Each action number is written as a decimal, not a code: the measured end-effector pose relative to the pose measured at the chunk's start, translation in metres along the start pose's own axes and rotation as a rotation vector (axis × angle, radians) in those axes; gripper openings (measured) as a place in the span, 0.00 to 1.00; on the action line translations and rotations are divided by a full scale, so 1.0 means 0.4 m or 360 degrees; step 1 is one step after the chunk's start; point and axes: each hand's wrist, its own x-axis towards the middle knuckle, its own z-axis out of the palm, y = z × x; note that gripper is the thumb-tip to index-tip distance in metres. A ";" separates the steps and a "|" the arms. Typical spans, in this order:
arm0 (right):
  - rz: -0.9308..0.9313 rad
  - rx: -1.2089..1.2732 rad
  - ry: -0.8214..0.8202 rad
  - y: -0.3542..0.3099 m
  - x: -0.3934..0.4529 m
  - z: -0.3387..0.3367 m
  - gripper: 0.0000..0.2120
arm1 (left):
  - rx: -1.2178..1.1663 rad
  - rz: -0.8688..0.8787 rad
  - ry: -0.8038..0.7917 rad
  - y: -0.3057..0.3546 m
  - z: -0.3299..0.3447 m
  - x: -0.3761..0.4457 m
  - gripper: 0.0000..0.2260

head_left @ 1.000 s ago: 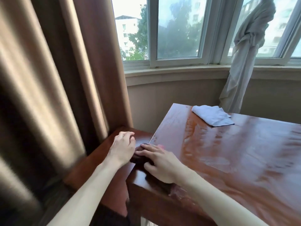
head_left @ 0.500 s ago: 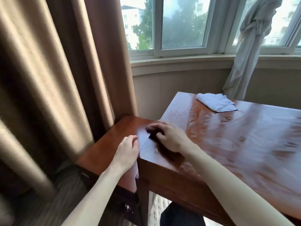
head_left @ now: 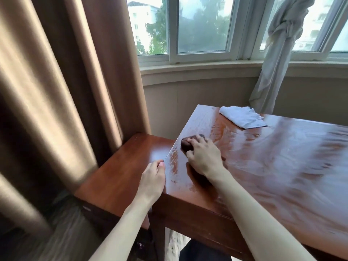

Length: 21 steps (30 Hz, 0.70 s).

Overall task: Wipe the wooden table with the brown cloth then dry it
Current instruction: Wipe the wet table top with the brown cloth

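Two hands at work: my right hand (head_left: 204,157) grips the brown cloth (head_left: 188,145) near the wet table (head_left: 273,166) edge; my left hand (head_left: 152,178), relaxed, touches that edge. Overshooting could drag the cloth off.

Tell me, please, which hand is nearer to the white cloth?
Right. The right hand presses the brown cloth on the table, a stretch short of the white cloth at the far edge. The left hand rests at the table's near-left edge, farther away.
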 end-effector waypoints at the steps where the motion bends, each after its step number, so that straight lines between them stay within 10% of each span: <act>1: -0.0104 -0.0015 0.0003 -0.010 -0.032 0.023 0.25 | 0.0034 0.0026 0.0018 -0.003 0.004 0.004 0.13; 13: -0.0160 0.0228 -0.0119 0.108 0.043 0.007 0.28 | 0.0301 0.0122 -0.0145 0.054 0.017 0.175 0.18; 21: -0.0099 0.0132 0.0032 0.216 0.293 -0.002 0.11 | 0.0389 0.0175 -0.0272 0.113 0.128 0.375 0.18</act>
